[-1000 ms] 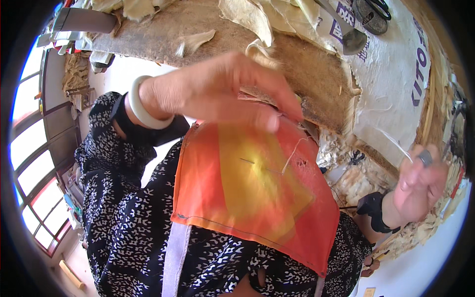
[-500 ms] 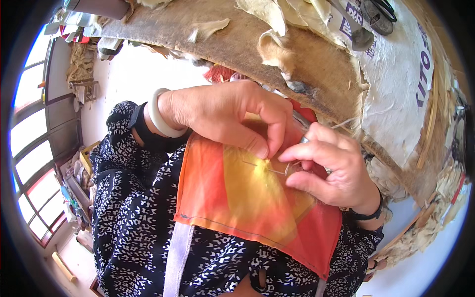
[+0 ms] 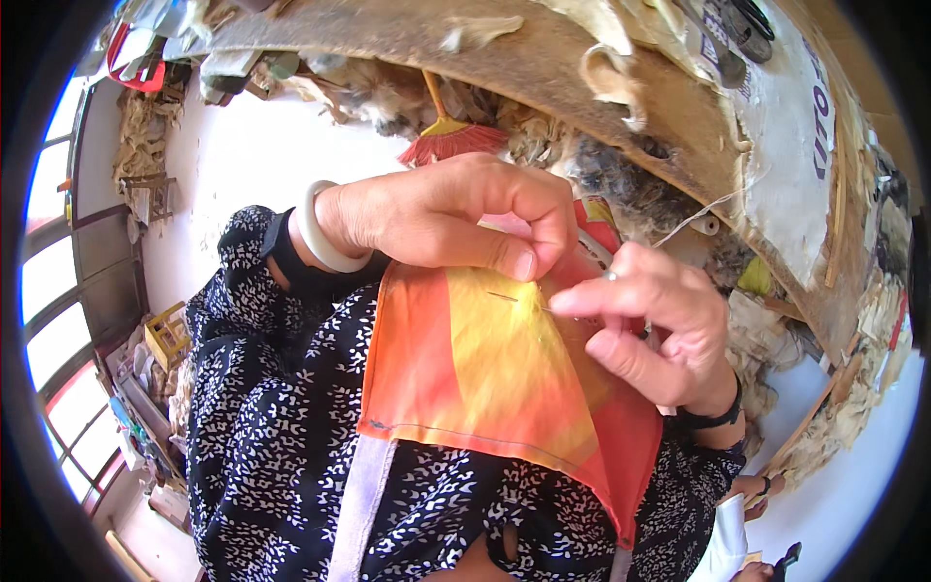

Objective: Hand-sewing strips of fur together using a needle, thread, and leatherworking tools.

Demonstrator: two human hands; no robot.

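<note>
A red, orange and yellow cloth (image 3: 504,369) lies across my lap, its stitched lower edge hanging over my dark patterned clothing. My left hand (image 3: 465,218) pinches the cloth at its upper part, thumb and fingertips pressed together. Just below that pinch, a thin needle (image 3: 502,296) lies in the yellow area, partly passing through the cloth. Beside it, my right hand (image 3: 664,320) has its index fingertip close to the gathered cloth, with the thumb apart and the other fingers bent. A pale thread (image 3: 698,213) stretches from near my right hand up toward the bench.
A worn wooden bench (image 3: 388,44) curves across the far side, with pale hide pieces (image 3: 616,82) on top. Below it are a red-bristled brush (image 3: 451,143) and dark fur (image 3: 611,175). Another person's hand (image 3: 756,490) shows at lower right. A yellow crate (image 3: 167,335) stands left.
The view has shifted, showing more beneath the bench. My right thumb and index finger have moved apart, and less of the needle shows. My left hand keeps its pinch on the cloth.
</note>
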